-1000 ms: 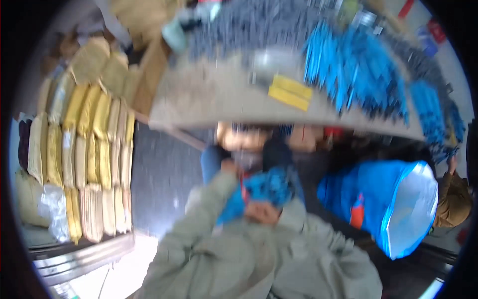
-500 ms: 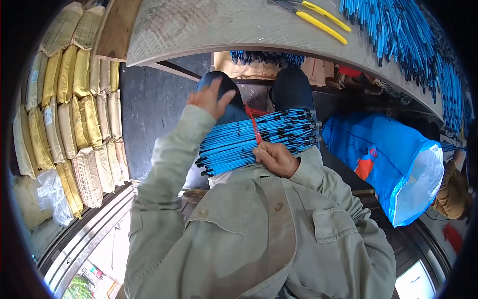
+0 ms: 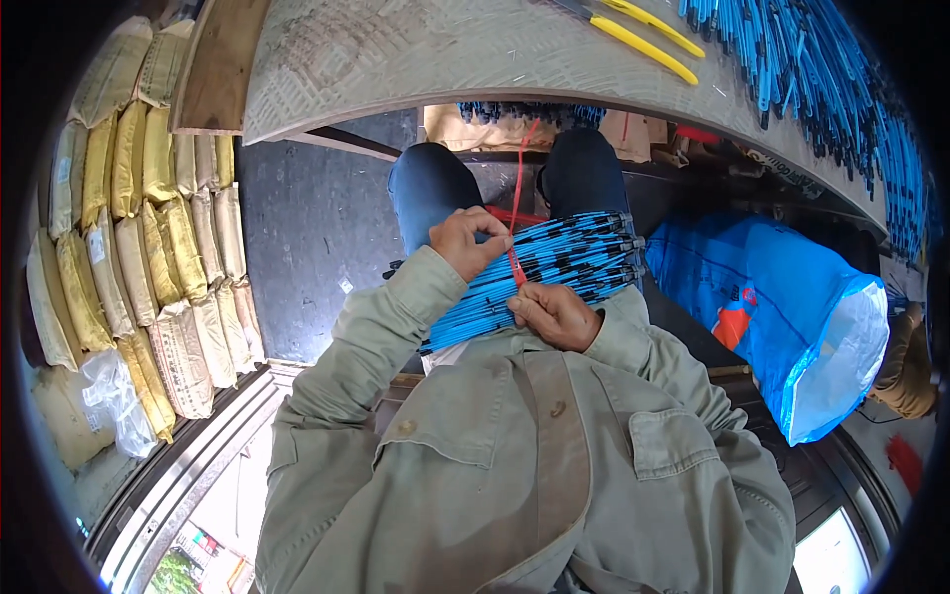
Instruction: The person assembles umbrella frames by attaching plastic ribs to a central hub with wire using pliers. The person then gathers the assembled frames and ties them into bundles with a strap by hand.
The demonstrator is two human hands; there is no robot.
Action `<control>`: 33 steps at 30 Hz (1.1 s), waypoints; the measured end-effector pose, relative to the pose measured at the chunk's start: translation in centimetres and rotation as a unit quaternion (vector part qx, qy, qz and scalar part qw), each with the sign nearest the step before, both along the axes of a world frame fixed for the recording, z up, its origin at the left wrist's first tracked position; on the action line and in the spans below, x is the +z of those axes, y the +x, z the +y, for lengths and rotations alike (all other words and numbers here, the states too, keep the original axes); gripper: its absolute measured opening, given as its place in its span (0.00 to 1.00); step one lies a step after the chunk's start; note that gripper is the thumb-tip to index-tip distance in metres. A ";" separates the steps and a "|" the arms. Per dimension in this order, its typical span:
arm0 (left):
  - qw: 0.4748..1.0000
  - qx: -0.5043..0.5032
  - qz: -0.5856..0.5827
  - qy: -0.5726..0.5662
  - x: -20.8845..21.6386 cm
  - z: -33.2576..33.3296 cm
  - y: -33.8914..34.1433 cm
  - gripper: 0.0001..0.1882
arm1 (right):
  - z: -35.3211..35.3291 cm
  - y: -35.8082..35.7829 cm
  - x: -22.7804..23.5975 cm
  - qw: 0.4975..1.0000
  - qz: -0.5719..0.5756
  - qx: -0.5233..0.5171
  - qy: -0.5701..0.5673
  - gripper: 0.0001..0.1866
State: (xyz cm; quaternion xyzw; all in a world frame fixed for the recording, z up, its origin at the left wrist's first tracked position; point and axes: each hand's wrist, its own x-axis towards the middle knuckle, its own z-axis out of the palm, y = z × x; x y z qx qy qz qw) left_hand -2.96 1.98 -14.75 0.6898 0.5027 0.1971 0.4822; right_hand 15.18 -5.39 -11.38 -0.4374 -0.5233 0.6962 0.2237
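1. Your left hand (image 3: 469, 241) is curled shut, pinching the red tie (image 3: 516, 259) on top of the bundle of blue rods (image 3: 539, 272).
2. Your right hand (image 3: 552, 314) is closed too, gripping the bundle's near edge and the tie's lower end (fingers wrapped under, so the hold is partly hidden).
3. The bundle lies across your lap, over your 2 knees, tips pointing to your right.
4. Ahead, the workbench (image 3: 416, 59) carries yellow-handled cutters (image 3: 633, 30) and more loose blue rods (image 3: 821, 89).
5. A blue sack (image 3: 782, 307) stands open at your right; tan sacks (image 3: 148, 228) are stacked at your left.
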 end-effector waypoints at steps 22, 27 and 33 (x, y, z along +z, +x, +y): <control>0.961 -0.200 -0.127 -0.143 1.7 3.0 -0.2 0.07 | 3.8 3.8 5.9 0.965 0.143 -0.161 -0.146 0.14; 0.971 -0.200 -0.104 -0.079 1.1 2.5 -0.5 0.06 | 10.1 0.4 4.9 0.911 0.250 -0.286 -0.158 0.15; 0.958 0.016 -0.264 -0.109 0.4 1.1 0.2 0.05 | 12.1 -5.5 4.5 0.976 0.183 -0.077 -0.090 0.13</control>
